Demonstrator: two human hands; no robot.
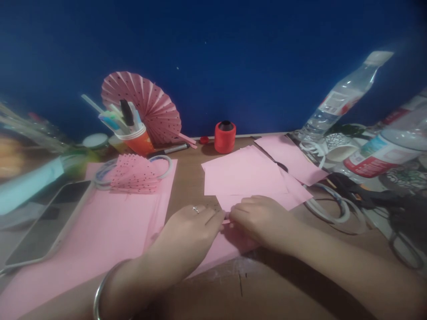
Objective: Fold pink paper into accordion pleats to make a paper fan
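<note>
My left hand point(191, 231), with a ring on one finger, is closed at the table's front, its fingers curled down onto a sheet of pink paper point(216, 254). Close beside it, my right hand point(256, 218) grips the same sheet with bent fingers. A narrow folded edge of the paper shows between the two hands. Most fingertips are hidden beneath the hands. Just beyond them lie loose pink sheets point(245, 173), overlapping one another. On the left, a small pleated pink paper piece with dark dots point(135, 175) rests on tape rolls point(103, 175) over a large pink sheet point(116, 226).
A dotted pleated fan point(160, 111) leans behind an orange cup of pens point(136, 140). A red glue bottle point(224, 138) stands at the back. Plastic bottles point(343, 98), white tape rolls point(328, 206) and dark clutter line the right. A phone point(46, 226) lies left.
</note>
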